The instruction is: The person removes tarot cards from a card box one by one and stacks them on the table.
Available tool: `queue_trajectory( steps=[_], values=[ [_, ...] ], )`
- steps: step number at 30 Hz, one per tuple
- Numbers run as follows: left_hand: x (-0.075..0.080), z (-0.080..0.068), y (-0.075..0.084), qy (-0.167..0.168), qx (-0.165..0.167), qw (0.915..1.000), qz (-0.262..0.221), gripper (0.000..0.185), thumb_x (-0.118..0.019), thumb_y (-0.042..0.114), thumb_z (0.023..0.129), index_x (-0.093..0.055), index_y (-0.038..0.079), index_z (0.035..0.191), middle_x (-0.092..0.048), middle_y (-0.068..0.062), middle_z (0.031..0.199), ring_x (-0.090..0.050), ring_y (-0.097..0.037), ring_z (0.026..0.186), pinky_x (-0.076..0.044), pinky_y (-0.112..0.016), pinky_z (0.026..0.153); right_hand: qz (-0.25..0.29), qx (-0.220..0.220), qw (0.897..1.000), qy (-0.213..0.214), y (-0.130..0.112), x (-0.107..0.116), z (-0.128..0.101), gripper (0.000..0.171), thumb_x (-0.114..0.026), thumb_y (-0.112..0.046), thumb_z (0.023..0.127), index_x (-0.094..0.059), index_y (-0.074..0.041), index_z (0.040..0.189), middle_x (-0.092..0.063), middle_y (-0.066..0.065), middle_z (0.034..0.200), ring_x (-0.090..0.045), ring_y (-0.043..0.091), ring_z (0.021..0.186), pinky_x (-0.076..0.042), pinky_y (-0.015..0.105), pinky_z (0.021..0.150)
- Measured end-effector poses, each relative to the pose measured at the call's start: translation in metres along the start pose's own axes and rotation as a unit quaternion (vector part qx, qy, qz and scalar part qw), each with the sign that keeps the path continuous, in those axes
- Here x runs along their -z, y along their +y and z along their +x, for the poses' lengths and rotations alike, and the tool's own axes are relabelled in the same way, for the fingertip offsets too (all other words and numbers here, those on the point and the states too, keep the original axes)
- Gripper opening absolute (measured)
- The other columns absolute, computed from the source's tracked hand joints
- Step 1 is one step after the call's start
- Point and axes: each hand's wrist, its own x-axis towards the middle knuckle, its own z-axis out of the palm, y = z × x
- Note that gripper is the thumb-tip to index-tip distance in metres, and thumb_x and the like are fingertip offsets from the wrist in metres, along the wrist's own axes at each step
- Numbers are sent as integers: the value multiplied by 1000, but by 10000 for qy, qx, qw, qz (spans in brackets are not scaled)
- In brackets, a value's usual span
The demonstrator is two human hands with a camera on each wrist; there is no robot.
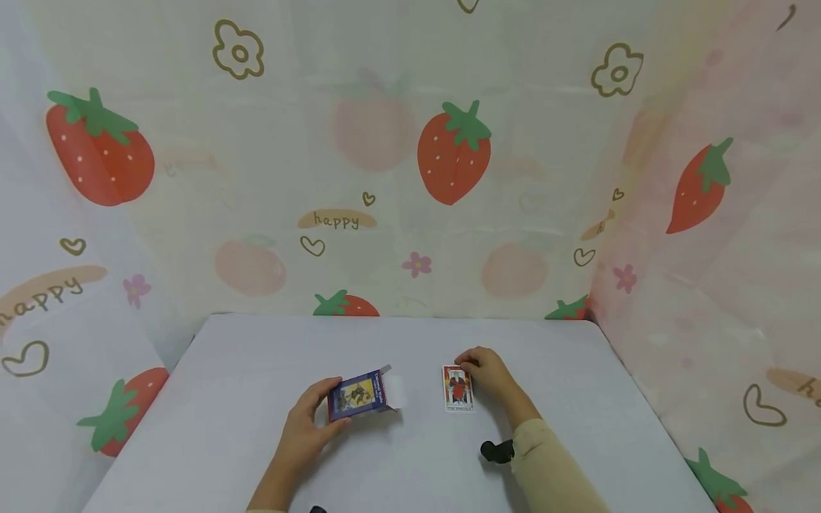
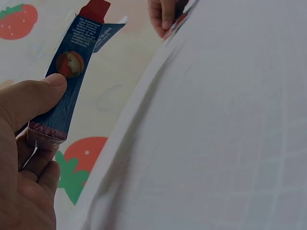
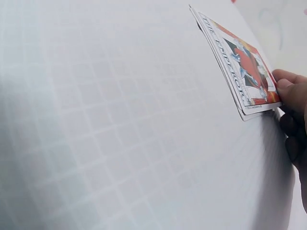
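- The thin stack of white-bordered paper cards with a red picture on top [image 1: 458, 389] lies at the fingertips of the right hand [image 1: 492, 374], reaching from that grip toward the person, over the worktop.
- The right grip is closed in a pinch at the stack's far end, thumb on the top face; whether the stack is slightly raised cannot be told.
- The step in hand appears to be managing the cards outside their box; the next move likely calls for keeping the edges together under a steady pinch.
- Left of that grip, the blue cardboard box with a yellow picture panel [image 1: 357, 394] is clamped between the left hand's [image 1: 310, 420] thumb and fingers, open flaps toward the cards.
- Beneath both grips spreads the white-covered worktop [image 1: 417, 456]; beyond them hangs a strawberry-print sheet [image 1: 385, 192].
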Motion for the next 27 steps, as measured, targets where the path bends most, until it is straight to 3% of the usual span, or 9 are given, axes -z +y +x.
queue_trajectory(
  steps=[8,14,22,27],
  values=[
    [-1,2,-4,-4,-57,9999,-132,77,-90,5,73,-57,17,142,-56,-6,146,-49,-23,140,-29,-8,116,-347,320,9988,134,8,-3,2,12,-67,-6,98,-77,-12,99,-67,1,94,-58,14,89,-52,34,81],
    [-1,0,-2,41,25,9996,-286,77,-89,2,73,-57,12,142,-56,-9,146,-48,-20,141,-29,-8,115,-340,589,9977,76,9,-4,3,12,-68,-5,96,-79,-12,98,-70,7,97,-60,15,93,-52,37,87],
    [-1,0,2,-6,153,9997,-163,77,-89,1,74,-56,11,143,-56,-4,147,-46,-10,141,-29,-8,115,-149,348,9992,132,7,-2,0,11,-68,-7,97,-77,-12,100,-69,3,98,-61,16,95,-54,39,89],
    [-2,2,1,-19,43,9998,-192,78,-89,0,72,-56,10,142,-56,-9,146,-48,-21,141,-29,-8,115,-99,134,9996,218,1,1,-3,9,-69,-11,98,-76,-13,103,-69,2,102,-61,18,99,-54,41,92]
  ],
)
